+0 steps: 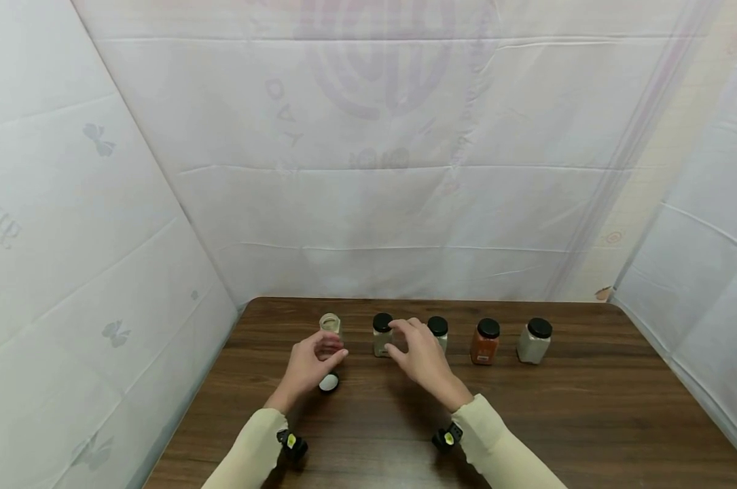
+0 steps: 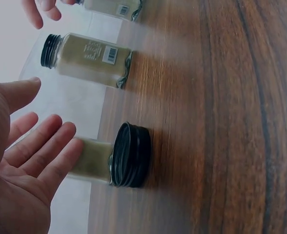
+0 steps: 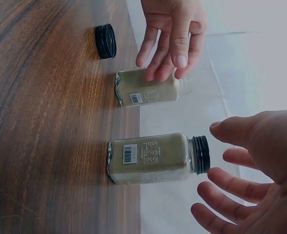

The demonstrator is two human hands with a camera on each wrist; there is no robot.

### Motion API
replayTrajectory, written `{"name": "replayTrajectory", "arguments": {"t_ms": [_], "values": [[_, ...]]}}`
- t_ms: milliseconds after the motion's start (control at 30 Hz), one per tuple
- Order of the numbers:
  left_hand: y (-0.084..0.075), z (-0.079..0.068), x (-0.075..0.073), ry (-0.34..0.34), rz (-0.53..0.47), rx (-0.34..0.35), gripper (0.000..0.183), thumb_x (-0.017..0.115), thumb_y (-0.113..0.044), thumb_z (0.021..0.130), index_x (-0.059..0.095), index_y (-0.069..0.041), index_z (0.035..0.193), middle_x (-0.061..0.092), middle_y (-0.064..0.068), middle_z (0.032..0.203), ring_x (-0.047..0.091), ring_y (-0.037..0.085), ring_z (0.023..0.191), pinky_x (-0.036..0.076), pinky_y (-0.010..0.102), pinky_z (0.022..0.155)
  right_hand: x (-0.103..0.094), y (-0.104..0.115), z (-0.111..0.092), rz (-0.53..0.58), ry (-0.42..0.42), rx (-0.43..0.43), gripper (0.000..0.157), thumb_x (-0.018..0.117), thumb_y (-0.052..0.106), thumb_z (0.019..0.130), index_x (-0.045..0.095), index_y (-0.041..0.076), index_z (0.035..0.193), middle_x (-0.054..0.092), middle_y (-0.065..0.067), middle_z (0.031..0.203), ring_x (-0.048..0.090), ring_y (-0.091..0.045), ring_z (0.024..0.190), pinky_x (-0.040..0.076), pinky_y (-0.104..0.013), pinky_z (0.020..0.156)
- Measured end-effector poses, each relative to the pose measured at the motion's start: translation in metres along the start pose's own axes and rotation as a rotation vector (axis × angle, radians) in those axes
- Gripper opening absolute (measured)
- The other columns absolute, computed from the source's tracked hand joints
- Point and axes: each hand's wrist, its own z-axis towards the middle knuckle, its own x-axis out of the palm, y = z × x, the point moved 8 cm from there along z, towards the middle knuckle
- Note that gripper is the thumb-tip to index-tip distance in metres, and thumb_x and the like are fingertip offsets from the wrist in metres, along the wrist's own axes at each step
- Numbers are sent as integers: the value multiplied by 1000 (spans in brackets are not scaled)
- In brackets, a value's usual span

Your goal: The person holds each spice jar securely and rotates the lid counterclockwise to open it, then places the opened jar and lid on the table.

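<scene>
My left hand point(image 1: 310, 367), its fingers loosely bent and holding nothing, hovers in front of an uncapped glass jar point(image 1: 329, 322) of greenish-tan powder. Whether those fingertips touch the jar cannot be told. Just below that hand, a black lid point(image 1: 328, 383) lies upside down on the table, its white inside facing up. To the right stands a second jar point(image 3: 148, 158) of similar powder, with its black cap point(image 3: 200, 154) on. Beside this cap is my right hand point(image 1: 426, 356), thumb and fingers spread around it with gaps visible in the right wrist view.
Behind the right hand stands another black-capped jar point(image 1: 438, 329), partly hidden. Farther right are a jar of orange-red powder point(image 1: 484, 344) and a jar of pale contents point(image 1: 533, 345). White sheeting point(image 1: 356, 204) hangs behind the brown wooden table point(image 1: 564, 414).
</scene>
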Motion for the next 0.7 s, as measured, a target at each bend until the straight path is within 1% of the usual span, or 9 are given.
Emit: {"name": "replayTrajectory", "arguments": {"t_ms": [100, 233, 367, 467, 567, 633, 700], "values": [[0, 1, 3, 6, -11, -6, 29, 81, -11, 90, 71, -8, 116, 74, 18, 112, 73, 23, 102, 60, 29, 81, -2, 0, 0, -3, -27, 2, 43, 81, 19, 91, 67, 7, 130, 66, -13, 116, 65, -27, 100, 57, -46, 80], [-1, 1, 7, 18, -23, -18, 33, 80, -9, 90, 70, -7, 121, 72, 20, 117, 72, 27, 108, 59, 29, 85, -3, 0, 1, -9, -43, 13, 47, 81, 19, 90, 66, 5, 133, 65, -15, 121, 65, -29, 102, 57, -47, 81], [-3, 3, 14, 43, -54, -25, 40, 79, -6, 91, 67, -4, 129, 69, 22, 125, 70, 29, 113, 58, 29, 88, -2, -2, 2, -6, -47, 29, 51, 81, 19, 91, 63, 3, 136, 64, -18, 126, 66, -30, 100, 57, -46, 78], [-6, 5, 19, 61, -54, -21, 44, 77, -5, 92, 64, -3, 133, 67, 23, 130, 69, 31, 115, 58, 30, 90, -1, -3, 3, -3, -49, 37, 55, 81, 19, 91, 61, 2, 139, 63, -20, 130, 67, -32, 102, 58, -48, 80], [-10, 7, 23, 76, -36, -2, 46, 77, -5, 92, 62, -2, 136, 65, 23, 132, 68, 32, 116, 58, 34, 91, 1, -5, 4, -6, -46, 48, 58, 81, 21, 91, 59, 1, 141, 61, -21, 135, 67, -33, 107, 58, -50, 85], [-13, 8, 27, 87, -22, 14, 47, 77, -6, 93, 61, -1, 136, 64, 24, 134, 68, 34, 116, 58, 38, 92, 3, -6, 5, 0, -39, 56, 60, 80, 22, 92, 57, 0, 143, 60, -22, 137, 67, -34, 108, 58, -50, 86], [-15, 9, 30, 100, -11, 16, 49, 76, -7, 93, 60, -1, 138, 63, 23, 137, 67, 35, 118, 57, 41, 93, 4, -7, 5, 4, -31, 62, 61, 79, 23, 93, 56, 0, 143, 59, -22, 138, 67, -34, 109, 57, -50, 87]]}}
